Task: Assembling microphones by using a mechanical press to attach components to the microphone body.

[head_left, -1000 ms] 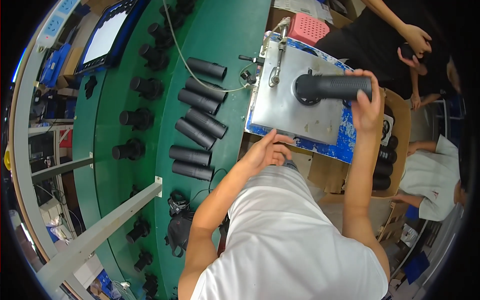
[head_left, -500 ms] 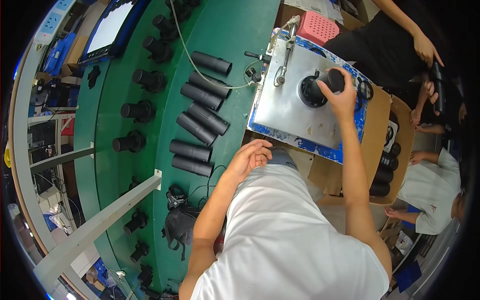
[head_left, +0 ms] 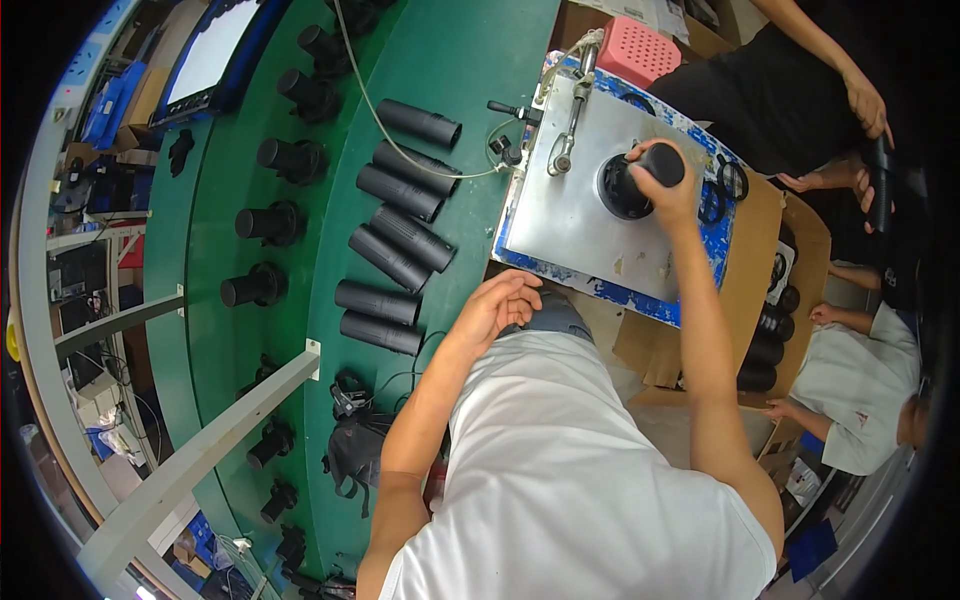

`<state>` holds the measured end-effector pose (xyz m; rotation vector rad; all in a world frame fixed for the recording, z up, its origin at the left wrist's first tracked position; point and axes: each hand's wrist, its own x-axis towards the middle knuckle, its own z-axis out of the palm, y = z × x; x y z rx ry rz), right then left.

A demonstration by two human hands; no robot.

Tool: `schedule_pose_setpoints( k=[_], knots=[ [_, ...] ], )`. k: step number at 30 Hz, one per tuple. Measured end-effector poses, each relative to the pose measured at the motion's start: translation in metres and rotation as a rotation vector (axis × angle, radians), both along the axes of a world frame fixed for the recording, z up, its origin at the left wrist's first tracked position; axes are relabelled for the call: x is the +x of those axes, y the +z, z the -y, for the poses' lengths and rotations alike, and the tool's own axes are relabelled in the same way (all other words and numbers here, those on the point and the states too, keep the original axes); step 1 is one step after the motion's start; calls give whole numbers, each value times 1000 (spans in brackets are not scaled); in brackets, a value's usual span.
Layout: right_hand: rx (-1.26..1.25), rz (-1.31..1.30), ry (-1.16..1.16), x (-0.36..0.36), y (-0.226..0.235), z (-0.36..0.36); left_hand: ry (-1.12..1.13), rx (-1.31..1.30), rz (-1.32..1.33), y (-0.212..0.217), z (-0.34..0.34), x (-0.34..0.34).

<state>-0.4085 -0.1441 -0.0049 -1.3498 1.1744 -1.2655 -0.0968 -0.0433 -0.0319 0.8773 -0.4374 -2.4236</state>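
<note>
Black cylinder is standing over a metal plate in the upper right of the frame, the right hand's grip clasping and partly hiding it. Mid-frame, the left hand is hanging empty, loosely half-curled. Far right, a dark tube is blending into shadow.

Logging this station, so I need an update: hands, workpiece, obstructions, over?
Right hand gripping black cylinder. Left hand loosely curled, nothing visibly held. Cylinder roughly upright over metal plate. Metal tool nearby, apart from it.
</note>
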Motion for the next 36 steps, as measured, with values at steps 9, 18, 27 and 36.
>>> schedule_pose_setpoints(
  k=[9,18,27,36],
  knots=[
    [-157,12,-175,1,-17,0,135,-70,69,12,35,-7],
    [-263,-158,-336,13,-25,-9,234,-668,510,13,166,-38],
    [-247,-155,-174,-2,-33,-7,-164,-1227,1458,-57,264,-63],
    [-309,-305,-235,-7,-46,-8,-226,-1100,1485,-61,259,-60]
  ],
)
